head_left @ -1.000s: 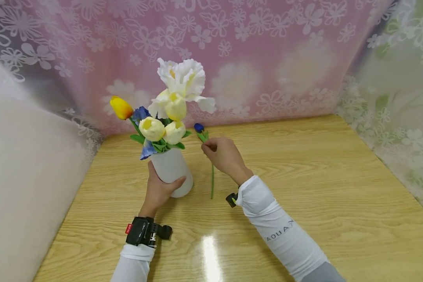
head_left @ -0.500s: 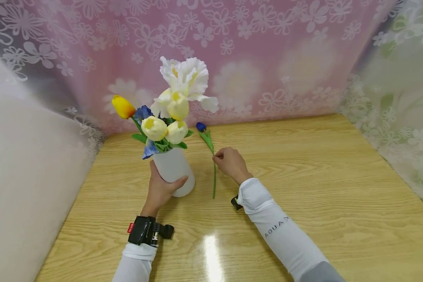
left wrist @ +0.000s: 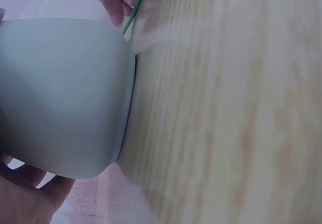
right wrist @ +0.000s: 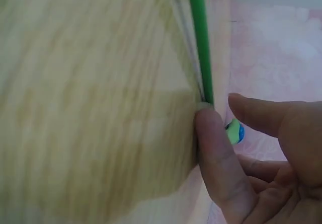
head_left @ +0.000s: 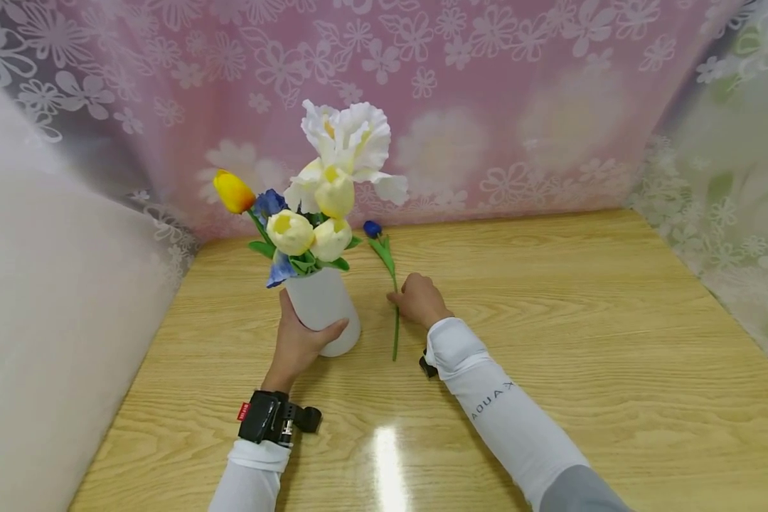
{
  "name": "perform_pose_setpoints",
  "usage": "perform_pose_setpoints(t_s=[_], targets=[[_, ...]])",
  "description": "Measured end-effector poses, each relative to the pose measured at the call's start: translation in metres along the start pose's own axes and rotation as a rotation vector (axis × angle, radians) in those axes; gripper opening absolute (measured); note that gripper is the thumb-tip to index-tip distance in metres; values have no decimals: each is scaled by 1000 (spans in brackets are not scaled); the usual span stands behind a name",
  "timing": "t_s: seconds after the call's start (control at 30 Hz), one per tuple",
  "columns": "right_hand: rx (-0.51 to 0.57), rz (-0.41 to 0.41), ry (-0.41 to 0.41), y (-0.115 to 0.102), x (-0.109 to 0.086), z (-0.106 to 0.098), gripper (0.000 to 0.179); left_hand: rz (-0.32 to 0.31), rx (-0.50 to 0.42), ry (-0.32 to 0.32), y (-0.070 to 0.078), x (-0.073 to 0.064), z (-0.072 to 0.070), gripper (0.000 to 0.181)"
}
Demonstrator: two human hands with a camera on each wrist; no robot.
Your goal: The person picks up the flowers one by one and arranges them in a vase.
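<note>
My left hand [head_left: 299, 343] grips a white vase [head_left: 326, 306] low on its side, thumb across the front. The vase leans slightly and holds white-cream tulips [head_left: 290, 232], a yellow-orange tulip [head_left: 233, 190], blue flowers [head_left: 270, 205] and a large white iris [head_left: 352, 139]. To its right lies a blue tulip [head_left: 372, 229] with a green stem. My right hand [head_left: 421, 300] is at the middle of that stem. In the right wrist view the index fingertip touches the stem [right wrist: 201, 43], while the thumb stands apart from it.
A wood-grain table [head_left: 550, 355] carries everything. Behind it hangs a pink floral curtain [head_left: 448, 107], and pale floral cloth [head_left: 742, 213] borders the right side. A white wall surface [head_left: 51, 299] rises along the left edge.
My right hand has slid down the blue tulip's stem, from near the leaves to about mid-stem. The left hand keeps its hold on the vase. The head view has shifted slightly.
</note>
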State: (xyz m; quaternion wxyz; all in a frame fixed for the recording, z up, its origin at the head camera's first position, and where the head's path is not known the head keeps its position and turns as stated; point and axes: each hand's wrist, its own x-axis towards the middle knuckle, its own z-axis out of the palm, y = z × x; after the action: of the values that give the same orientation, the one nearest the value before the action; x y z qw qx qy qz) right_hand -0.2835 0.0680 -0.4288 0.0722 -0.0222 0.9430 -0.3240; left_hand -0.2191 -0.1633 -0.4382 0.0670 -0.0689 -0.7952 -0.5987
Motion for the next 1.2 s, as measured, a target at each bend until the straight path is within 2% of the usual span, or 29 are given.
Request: perform_pose_setpoints(t_s=[0.07, 0.17, 0.33, 0.53, 0.77, 1.2], targets=[[-6, 4, -14, 0, 1, -1, 51, 2, 2, 5, -5, 2, 1, 101], [11, 17, -34, 0, 2, -3, 39, 5, 10, 4, -4, 2, 1, 101], [61, 22, -29, 1, 1, -7, 16, -5, 22, -5, 8, 0, 0, 101], [93, 26, -26, 6, -1, -7, 21, -26, 41, -16, 34, -8, -1, 97], [249, 60, -28, 15, -7, -3, 19, -47, 44, -19, 36, -11, 0, 97], [394, 25, 5, 25, -18, -5, 17, -33, 31, -27, 33, -11, -1, 97]])
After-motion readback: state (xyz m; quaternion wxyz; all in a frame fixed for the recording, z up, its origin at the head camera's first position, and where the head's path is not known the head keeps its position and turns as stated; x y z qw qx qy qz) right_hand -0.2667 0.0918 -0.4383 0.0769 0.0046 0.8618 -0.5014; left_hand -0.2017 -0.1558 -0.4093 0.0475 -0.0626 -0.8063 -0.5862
